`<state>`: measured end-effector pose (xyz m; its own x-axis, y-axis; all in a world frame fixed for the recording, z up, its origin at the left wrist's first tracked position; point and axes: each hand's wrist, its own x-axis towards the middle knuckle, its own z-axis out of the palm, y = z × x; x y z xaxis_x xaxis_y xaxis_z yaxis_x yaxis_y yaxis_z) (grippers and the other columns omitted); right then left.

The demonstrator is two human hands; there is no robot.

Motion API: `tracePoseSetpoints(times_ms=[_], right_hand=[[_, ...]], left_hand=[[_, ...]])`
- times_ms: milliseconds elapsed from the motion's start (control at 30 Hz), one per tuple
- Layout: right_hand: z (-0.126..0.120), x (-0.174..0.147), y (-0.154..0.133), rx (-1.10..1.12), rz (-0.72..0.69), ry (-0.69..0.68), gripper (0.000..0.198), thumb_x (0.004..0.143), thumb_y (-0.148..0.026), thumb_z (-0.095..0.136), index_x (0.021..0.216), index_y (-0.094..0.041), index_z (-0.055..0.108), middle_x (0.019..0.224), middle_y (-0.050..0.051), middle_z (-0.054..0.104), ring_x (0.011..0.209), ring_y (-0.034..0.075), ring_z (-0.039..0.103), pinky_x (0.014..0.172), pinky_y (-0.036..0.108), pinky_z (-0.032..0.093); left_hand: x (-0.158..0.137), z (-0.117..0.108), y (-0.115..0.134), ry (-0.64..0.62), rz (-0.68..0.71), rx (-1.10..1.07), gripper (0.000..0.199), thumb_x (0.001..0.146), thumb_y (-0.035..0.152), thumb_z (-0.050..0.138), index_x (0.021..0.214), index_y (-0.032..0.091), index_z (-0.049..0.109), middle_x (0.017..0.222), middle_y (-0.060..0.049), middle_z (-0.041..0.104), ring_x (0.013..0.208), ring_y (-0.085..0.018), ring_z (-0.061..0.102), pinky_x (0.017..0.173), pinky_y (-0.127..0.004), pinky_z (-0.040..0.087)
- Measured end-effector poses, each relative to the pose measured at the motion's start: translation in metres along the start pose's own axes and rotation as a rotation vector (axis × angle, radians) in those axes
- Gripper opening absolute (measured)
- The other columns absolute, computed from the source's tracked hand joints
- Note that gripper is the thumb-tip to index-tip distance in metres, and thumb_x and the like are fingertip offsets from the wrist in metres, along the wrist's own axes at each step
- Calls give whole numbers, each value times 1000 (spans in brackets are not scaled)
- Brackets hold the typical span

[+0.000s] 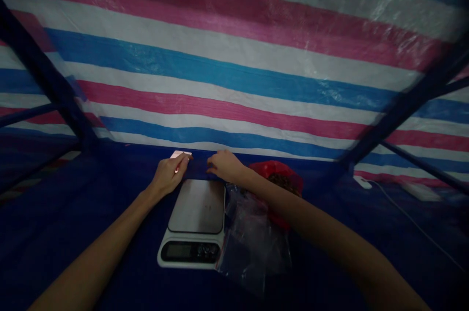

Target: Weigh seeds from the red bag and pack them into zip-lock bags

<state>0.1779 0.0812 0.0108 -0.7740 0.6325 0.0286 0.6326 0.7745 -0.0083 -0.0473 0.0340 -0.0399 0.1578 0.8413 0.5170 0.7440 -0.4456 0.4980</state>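
Closest to us: white digital kitchen scale (pixel 195 225), display unreadable. Beyond it our left hand (pixel 169 174) pinches a small pale pink card (pixel 180 155), half hidden. Right hand (pixel 224 165) curled; grip unclear. Clear plastic zip bags (pixel 252 233) cover a red bag (pixel 279 176).

Both hands beyond a kitchen scale (pixel 196 223), left hand (pixel 169 175) on a small pale card (pixel 180 155), right hand (pixel 226 166) beside a clear bag (pixel 252 233).

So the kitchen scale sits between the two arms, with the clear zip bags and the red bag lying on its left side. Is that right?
Not quite. In the head view the kitchen scale does sit between the arms, but the clear zip bags and the red bag lie on its right side, under the right forearm. The left hand is at a small pale object beyond the scale.
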Motion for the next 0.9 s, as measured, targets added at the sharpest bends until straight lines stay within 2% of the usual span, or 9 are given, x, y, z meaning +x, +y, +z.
tracePoseSetpoints(times_ms=[67,133,233,400,500,667,833,900], right_hand=[[3,16,-10,-37,7,-47,24,92,-32,67,107,-15,74,106,14,76,100,27,69,85,33,49],[5,25,-17,-33,16,-57,17,90,-23,67,102,-14,75,102,14,76,97,26,70,80,30,49],[-3,24,-17,-3,43,-46,14,86,-12,63,94,-14,75,96,13,77,91,25,71,75,29,47],[-40,-7,12,92,143,59,15,84,-14,64,93,-13,76,94,11,76,86,23,69,70,27,44],[-49,-33,26,163,174,68,12,80,-10,68,87,-13,76,84,7,75,74,17,67,63,23,41],[-34,-61,34,256,156,89,14,81,-7,67,88,-13,77,78,4,75,68,14,66,63,21,44],[-18,-80,26,268,122,179,24,86,-6,59,97,-15,78,96,8,78,88,19,70,82,26,50],[-9,-90,17,243,54,180,31,87,-4,54,103,-16,78,104,10,78,96,21,70,89,29,49]], left_hand=[[-2,-1,-2,31,-10,28,40,100,35,35,108,17,69,59,1,64,53,-14,60,58,-24,41],[-4,-2,-2,52,-36,27,41,101,35,33,107,16,69,57,1,62,52,-15,60,58,-25,41],[-6,-2,-2,93,-77,2,43,101,37,32,106,16,69,54,1,60,50,-15,58,58,-25,40],[-7,3,-6,145,-101,-27,44,102,36,31,103,16,70,50,2,56,48,-15,56,59,-26,39],[-6,6,-8,158,-100,-29,42,100,35,33,101,17,71,51,2,57,48,-15,55,58,-26,38],[-8,4,-7,222,-110,-36,42,100,36,33,97,17,71,50,1,55,48,-15,54,58,-27,37],[-12,1,-7,281,-137,-43,42,100,37,33,95,17,69,50,1,53,47,-15,51,58,-28,37],[-13,2,-10,289,-146,-47,43,100,38,32,93,18,69,49,1,52,46,-15,50,58,-28,36]])
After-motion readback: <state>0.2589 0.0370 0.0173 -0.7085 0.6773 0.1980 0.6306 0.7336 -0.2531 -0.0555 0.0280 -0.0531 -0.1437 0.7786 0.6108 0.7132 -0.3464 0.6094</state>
